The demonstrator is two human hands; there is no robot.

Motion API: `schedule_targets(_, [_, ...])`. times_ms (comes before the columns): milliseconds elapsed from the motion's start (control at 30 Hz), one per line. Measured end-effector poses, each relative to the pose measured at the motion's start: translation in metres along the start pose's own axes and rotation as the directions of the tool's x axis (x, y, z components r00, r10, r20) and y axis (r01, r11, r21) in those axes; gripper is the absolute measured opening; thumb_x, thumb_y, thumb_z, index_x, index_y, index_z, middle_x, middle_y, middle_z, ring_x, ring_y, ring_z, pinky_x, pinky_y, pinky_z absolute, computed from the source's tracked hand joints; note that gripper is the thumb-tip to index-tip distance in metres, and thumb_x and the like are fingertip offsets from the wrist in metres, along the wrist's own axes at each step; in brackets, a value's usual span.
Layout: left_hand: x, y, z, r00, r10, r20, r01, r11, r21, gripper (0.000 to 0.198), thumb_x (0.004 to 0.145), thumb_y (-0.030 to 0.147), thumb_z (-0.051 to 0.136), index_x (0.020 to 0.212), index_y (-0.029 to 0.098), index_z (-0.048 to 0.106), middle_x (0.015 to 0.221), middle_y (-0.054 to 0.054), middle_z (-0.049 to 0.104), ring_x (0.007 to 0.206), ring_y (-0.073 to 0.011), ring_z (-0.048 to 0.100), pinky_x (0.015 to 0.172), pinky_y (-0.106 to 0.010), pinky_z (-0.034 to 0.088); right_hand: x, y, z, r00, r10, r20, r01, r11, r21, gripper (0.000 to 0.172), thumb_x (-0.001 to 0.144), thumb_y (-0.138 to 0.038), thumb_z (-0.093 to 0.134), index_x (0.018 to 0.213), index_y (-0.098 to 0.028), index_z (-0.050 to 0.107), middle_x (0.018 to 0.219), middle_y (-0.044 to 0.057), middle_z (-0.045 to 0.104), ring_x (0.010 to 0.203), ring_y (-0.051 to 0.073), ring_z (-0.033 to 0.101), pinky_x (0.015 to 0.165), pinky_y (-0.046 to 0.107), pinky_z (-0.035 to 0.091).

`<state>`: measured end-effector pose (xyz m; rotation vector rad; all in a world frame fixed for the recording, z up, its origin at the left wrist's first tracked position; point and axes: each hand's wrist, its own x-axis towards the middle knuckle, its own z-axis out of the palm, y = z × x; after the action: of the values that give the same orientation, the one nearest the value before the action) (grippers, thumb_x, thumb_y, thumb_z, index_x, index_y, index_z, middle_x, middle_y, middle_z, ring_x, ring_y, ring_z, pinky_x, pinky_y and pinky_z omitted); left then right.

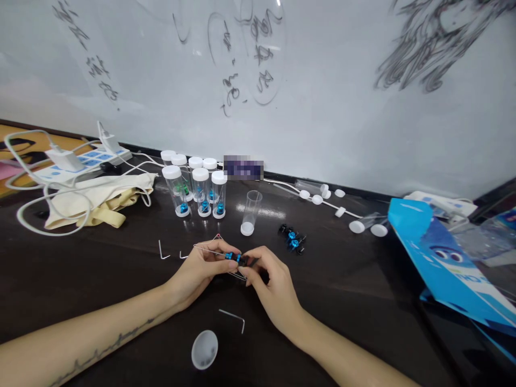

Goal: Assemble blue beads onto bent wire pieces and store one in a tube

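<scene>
Near the middle of the dark table, my left hand (205,269) pinches a small blue and black part (234,257) between thumb and fingers. The fingers of my right hand (270,277) close on the black right end of the same part. Thin metal wires or rods stick out around my left fingers, with a small red spot at the top. An L-shaped hex key (234,315) lies below the hands, and a white round cap (205,349) holding small dark pieces is beneath it. Two smaller hex keys (162,251) lie to the left, one partly beside my left hand.
Several capped clear tubes (200,193) with blue or green parts stand behind. An open clear tube (251,212) and a pile of blue and black parts (293,238) are closer. A cream cloth bag (97,199), cables, and a blue package (435,258) lie at the sides.
</scene>
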<state>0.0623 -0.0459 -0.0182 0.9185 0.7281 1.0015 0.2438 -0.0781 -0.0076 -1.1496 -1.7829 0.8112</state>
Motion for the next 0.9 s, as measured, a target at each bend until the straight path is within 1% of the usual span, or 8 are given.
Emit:
schedule_targets(133, [-0.0011, 0.0007, 0.0007, 1.000, 0.001, -0.009, -0.001, 1.000, 0.004, 0.018, 0.067, 0.013, 0.083, 0.084, 0.016, 0.076, 0.079, -0.002, 0.073, 0.074, -0.0120, 0.067, 0.073, -0.021, 0.051, -0.0004, 0.0016, 0.0018, 1.000, -0.017, -0.017, 0.018, 0.999, 0.027, 0.010, 0.090, -0.014, 0.060, 0.095, -0.023, 0.059, 0.086, -0.003, 0.059, 0.065, 0.010, 0.058, 0.063, 0.023, 0.045])
schedule_targets(300, [-0.0014, 0.0029, 0.0030, 1.000, -0.009, -0.006, 0.009, 1.000, 0.004, 0.019, 0.067, 0.013, 0.084, 0.084, 0.016, 0.076, 0.079, -0.002, 0.073, 0.073, -0.0117, 0.066, 0.073, -0.021, 0.051, -0.0005, -0.0027, -0.0017, 1.000, -0.020, 0.001, 0.020, 1.000, 0.011, 0.011, 0.096, -0.029, 0.054, 0.102, -0.021, 0.059, 0.083, -0.001, 0.062, 0.067, 0.012, 0.059, 0.066, 0.025, 0.045])
schedule_targets(433, [-0.0015, 0.0035, 0.0041, 1.000, -0.012, 0.012, 0.012, 1.000, 0.014, 0.022, 0.064, 0.012, 0.085, 0.084, 0.015, 0.076, 0.077, -0.002, 0.074, 0.071, -0.0108, 0.066, 0.072, -0.020, 0.051, 0.0004, -0.0050, -0.0039, 0.999, 0.008, 0.040, -0.007, 0.999, -0.039, 0.025, 0.100, -0.034, 0.046, 0.082, -0.020, 0.057, 0.070, -0.002, 0.058, 0.066, 0.013, 0.057, 0.064, 0.025, 0.042])
schedule_targets(500, [-0.0016, 0.0035, 0.0039, 1.000, -0.014, 0.013, 0.013, 1.000, 0.010, 0.022, 0.065, 0.012, 0.085, 0.084, 0.016, 0.076, 0.077, -0.002, 0.074, 0.072, -0.0112, 0.066, 0.072, -0.021, 0.051, 0.0006, -0.0043, -0.0034, 0.999, 0.012, 0.031, -0.010, 0.998, -0.068, 0.024, 0.099, -0.033, 0.048, 0.081, -0.020, 0.056, 0.070, -0.002, 0.058, 0.065, 0.013, 0.056, 0.063, 0.025, 0.041])
schedule_targets(633, [-0.0017, 0.0036, 0.0026, 1.000, -0.011, -0.007, 0.011, 1.000, -0.003, 0.019, 0.068, 0.013, 0.083, 0.085, 0.016, 0.076, 0.077, -0.002, 0.073, 0.073, -0.0119, 0.066, 0.073, -0.022, 0.051, -0.0007, -0.0017, -0.0008, 1.000, -0.020, 0.000, 0.020, 0.999, -0.040, 0.007, 0.096, -0.027, 0.053, 0.097, -0.021, 0.056, 0.082, -0.001, 0.061, 0.066, 0.012, 0.058, 0.065, 0.025, 0.045])
schedule_targets(800, [-0.0024, 0.0042, 0.0032, 1.000, -0.005, 0.004, 0.005, 1.000, 0.000, 0.018, 0.067, 0.013, 0.083, 0.084, 0.016, 0.076, 0.079, -0.003, 0.074, 0.074, -0.0128, 0.066, 0.073, -0.023, 0.052, -0.0018, -0.0041, -0.0018, 1.000, -0.018, -0.008, 0.018, 1.000, -0.004, 0.014, 0.095, -0.030, 0.054, 0.106, -0.021, 0.055, 0.085, 0.000, 0.061, 0.066, 0.013, 0.059, 0.066, 0.026, 0.047])
schedule_targets(867, [-0.0030, 0.0040, 0.0038, 1.000, -0.007, 0.013, 0.007, 1.000, 0.010, 0.019, 0.066, 0.012, 0.083, 0.083, 0.015, 0.076, 0.078, -0.003, 0.073, 0.072, -0.0130, 0.066, 0.072, -0.023, 0.051, -0.0013, -0.0060, -0.0033, 1.000, -0.021, 0.019, 0.021, 1.000, -0.016, 0.015, 0.098, -0.033, 0.048, 0.098, -0.020, 0.057, 0.082, 0.000, 0.060, 0.068, 0.013, 0.059, 0.066, 0.026, 0.046])
schedule_targets(900, [-0.0033, 0.0038, 0.0039, 1.000, -0.009, 0.016, 0.008, 1.000, 0.014, 0.020, 0.065, 0.011, 0.084, 0.083, 0.015, 0.075, 0.078, -0.003, 0.073, 0.071, -0.0128, 0.066, 0.071, -0.023, 0.051, -0.0010, -0.0067, -0.0038, 0.999, -0.023, 0.033, 0.024, 0.999, -0.032, 0.020, 0.100, -0.034, 0.045, 0.091, -0.020, 0.058, 0.079, 0.000, 0.060, 0.069, 0.014, 0.058, 0.066, 0.026, 0.045])
